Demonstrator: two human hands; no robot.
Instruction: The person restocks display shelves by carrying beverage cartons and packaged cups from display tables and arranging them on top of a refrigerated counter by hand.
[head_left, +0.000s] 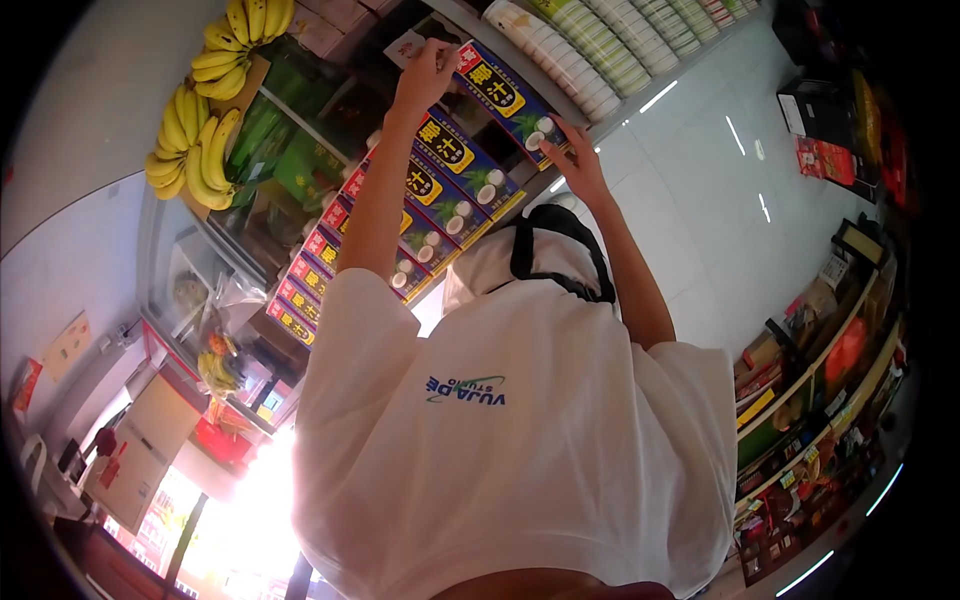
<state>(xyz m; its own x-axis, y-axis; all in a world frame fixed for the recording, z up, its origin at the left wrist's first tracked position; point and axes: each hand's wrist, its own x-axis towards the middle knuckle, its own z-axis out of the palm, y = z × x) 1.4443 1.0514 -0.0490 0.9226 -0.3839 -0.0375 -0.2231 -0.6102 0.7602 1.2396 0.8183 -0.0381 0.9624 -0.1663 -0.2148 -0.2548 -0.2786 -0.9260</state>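
Starting at ten o'clock, bunches of yellow bananas [210, 165] were seen along the edge of a glass-fronted case. Toward nine o'clock, a row of blue coconut cartons [440, 150] was begun; it was carried up toward twelve o'clock, with yellow characters and halved coconuts printed on each. Just before twelve o'clock, the left hand [428, 73] was placed at the left end of the upper carton [500, 90], its fingers bent; whether that end was pinched cannot be told. Near the centre, a white shirt [520, 430] was marked with small lettering, seen upside down. At twelve o'clock, the upper carton was framed between the two hands, tilted down to the right, above the others in the row. At one o'clock, its lower right corner was touched by the right hand [578, 162], whose fingers were spread, not clenched. Beyond it, wrapped stacks [600, 45] were lined up. Pale floor tiles [690, 190] were shown at two o'clock, and curved shelves [820, 400] were filled with packaged goods at four o'clock.
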